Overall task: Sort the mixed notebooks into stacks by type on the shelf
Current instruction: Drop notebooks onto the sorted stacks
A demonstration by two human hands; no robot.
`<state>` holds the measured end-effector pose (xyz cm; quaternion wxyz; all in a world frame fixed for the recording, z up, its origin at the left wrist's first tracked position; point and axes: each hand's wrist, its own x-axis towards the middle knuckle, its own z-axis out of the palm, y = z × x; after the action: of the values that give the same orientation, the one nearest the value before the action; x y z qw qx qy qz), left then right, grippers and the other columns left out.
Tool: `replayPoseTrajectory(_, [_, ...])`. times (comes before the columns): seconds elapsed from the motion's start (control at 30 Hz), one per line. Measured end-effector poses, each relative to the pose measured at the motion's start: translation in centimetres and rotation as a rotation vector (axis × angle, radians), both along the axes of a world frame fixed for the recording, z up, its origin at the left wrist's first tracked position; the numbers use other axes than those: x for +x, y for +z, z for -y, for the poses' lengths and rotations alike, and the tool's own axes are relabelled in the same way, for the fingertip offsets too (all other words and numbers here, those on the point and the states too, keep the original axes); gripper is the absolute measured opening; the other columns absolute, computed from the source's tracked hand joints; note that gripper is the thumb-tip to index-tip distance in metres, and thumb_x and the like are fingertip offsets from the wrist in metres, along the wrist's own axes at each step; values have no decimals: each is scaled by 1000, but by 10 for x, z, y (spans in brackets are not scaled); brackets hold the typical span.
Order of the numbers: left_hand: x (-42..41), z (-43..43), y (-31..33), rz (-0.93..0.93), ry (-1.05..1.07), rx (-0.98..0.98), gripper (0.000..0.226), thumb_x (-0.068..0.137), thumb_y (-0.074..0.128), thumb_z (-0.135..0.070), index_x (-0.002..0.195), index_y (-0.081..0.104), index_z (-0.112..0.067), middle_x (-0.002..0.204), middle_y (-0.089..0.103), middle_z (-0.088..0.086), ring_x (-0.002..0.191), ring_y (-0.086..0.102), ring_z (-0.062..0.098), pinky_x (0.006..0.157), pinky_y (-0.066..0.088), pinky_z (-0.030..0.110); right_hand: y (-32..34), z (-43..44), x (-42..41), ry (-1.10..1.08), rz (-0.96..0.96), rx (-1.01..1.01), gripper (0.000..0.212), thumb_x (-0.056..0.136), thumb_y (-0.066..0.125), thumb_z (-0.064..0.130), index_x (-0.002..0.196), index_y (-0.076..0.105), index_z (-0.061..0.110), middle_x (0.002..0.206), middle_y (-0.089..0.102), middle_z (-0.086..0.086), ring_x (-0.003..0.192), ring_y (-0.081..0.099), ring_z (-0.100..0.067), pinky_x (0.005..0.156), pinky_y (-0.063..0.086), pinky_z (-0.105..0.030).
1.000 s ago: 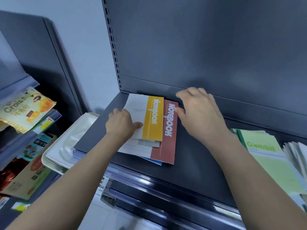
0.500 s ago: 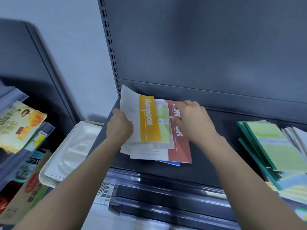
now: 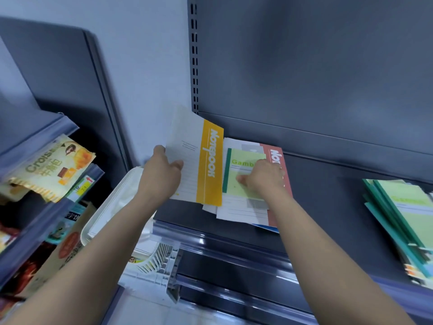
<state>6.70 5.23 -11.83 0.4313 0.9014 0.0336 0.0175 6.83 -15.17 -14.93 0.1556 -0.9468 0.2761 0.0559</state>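
Note:
My left hand grips the left edge of a white notebook with a yellow band and holds it tilted up off the mixed pile. Under it lies a small green Gambit notebook on a red-banded notebook, with white and blue ones beneath. My right hand rests on the green notebook, thumb and fingers bent on its cover. The pile sits at the left end of the dark shelf. A stack of green notebooks lies at the right end.
A white tray sits left of the shelf below my left arm. Snack packets fill the neighbouring shelves at the left. The shelf's back panel rises right behind the pile.
My left hand has lifted the yellow-banded notebook up and to the left, uncovering the green notebook. My right hand has slid from the red notebook's top onto the green one.

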Motion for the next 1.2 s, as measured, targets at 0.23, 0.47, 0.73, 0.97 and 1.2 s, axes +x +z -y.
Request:
replayPoseTrajectory(0.23, [-1, -4, 6, 32, -43, -34, 25, 96, 47, -20, 114, 41, -3, 87, 51, 4, 63, 46, 12, 51, 36, 26, 4, -2, -5, -180, 135, 147, 52, 80, 65, 23, 123, 44, 1, 124, 53, -16, 112, 52, -33, 91, 48, -37])
replayPoseTrajectory(0.47, [-3, 23, 17, 114, -164, -189, 17, 96, 48, -23, 97, 40, -9, 80, 50, -7, 69, 50, 12, 52, 38, 26, 48, 20, -52, -246, 520, 188, 20, 95, 40, 9, 114, 39, 2, 110, 57, -19, 91, 51, -35, 66, 34, -32])
replayPoseTrajectory(0.73, [-34, 109, 22, 163, -411, -340, 9, 99, 43, -17, 101, 37, -11, 79, 46, -19, 67, 46, -2, 45, 34, -1, 69, 77, -129, -326, 691, 18, 15, 91, 42, -1, 105, 38, 3, 87, 56, -19, 72, 43, -30, 58, 25, -32])
replayPoseTrajectory(0.97, [-66, 172, 25, 201, -494, -336, 9, 100, 42, -19, 103, 37, -12, 83, 46, -19, 72, 47, -5, 48, 36, 2, 72, 143, -182, -433, 711, 25, 20, 92, 43, 1, 112, 40, 1, 99, 61, -22, 87, 54, -38, 65, 39, -37])
replayPoseTrajectory(1.2, [-98, 233, 25, 158, -402, -335, 9, 100, 42, -20, 105, 38, -13, 93, 52, -12, 74, 51, -1, 46, 38, 2, 68, 217, -196, -375, 644, 121, 24, 93, 43, 4, 117, 40, 3, 106, 61, -15, 84, 49, -27, 68, 40, -32])
